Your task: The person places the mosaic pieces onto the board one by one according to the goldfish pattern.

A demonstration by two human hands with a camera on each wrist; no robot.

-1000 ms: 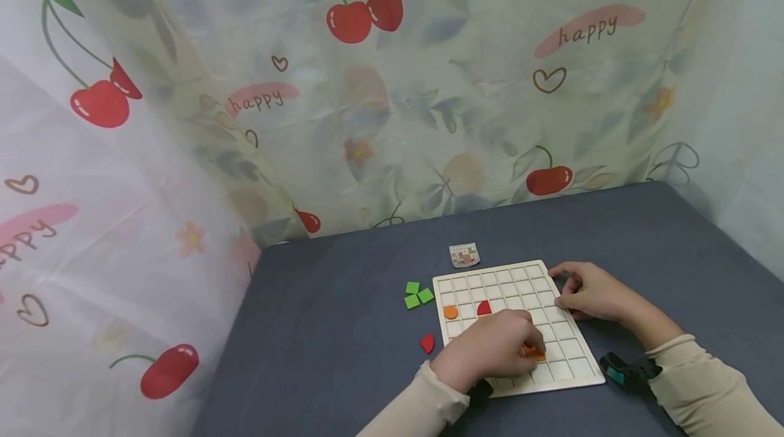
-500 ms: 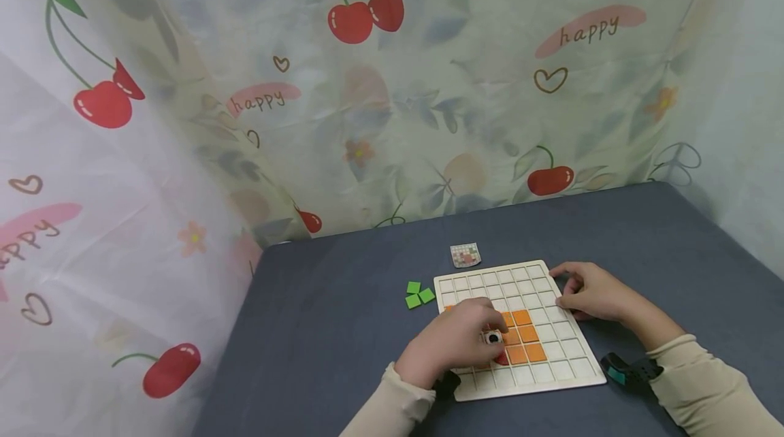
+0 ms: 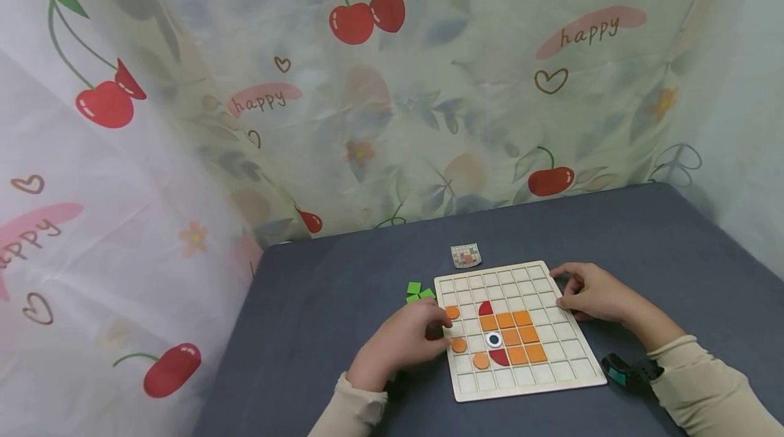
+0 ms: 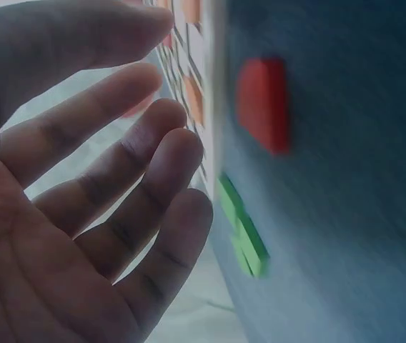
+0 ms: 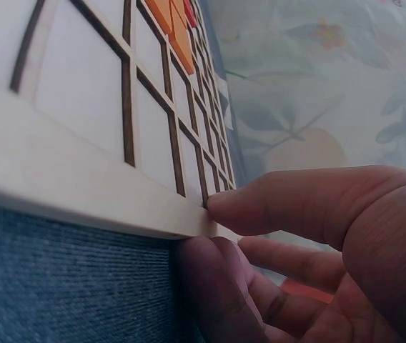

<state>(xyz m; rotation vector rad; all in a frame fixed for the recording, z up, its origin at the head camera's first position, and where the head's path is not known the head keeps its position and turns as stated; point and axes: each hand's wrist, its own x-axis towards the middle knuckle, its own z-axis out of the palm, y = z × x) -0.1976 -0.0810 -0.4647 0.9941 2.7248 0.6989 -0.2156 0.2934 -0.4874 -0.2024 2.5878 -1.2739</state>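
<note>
A square wooden grid board (image 3: 569,348) lies on the table. My right hand (image 3: 593,293) grips its right edge, thumb on top and fingertips at the side, as the right wrist view shows. At the board's left edge is my left hand (image 3: 401,342), fingers spread and slightly bent, holding nothing. Near them a loose red rounded piece (image 4: 262,106) rests on the table, mostly hidden in the head view. On the board sit several orange squares (image 3: 529,335), two red quarter-round pieces (image 3: 499,357), a white eye disc (image 3: 493,340) and orange discs (image 3: 480,361).
Green square tiles (image 3: 414,288) lie just left of the board, partly behind the left hand. A small printed pattern card (image 3: 466,256) is beyond the board. Cherry-patterned curtains (image 3: 380,117) surround the dark table (image 3: 318,301).
My left hand has moved left from over the orange squares, past the eye disc, to the board's left edge. The eye disc now sits uncovered on the board. My right hand stays put.
</note>
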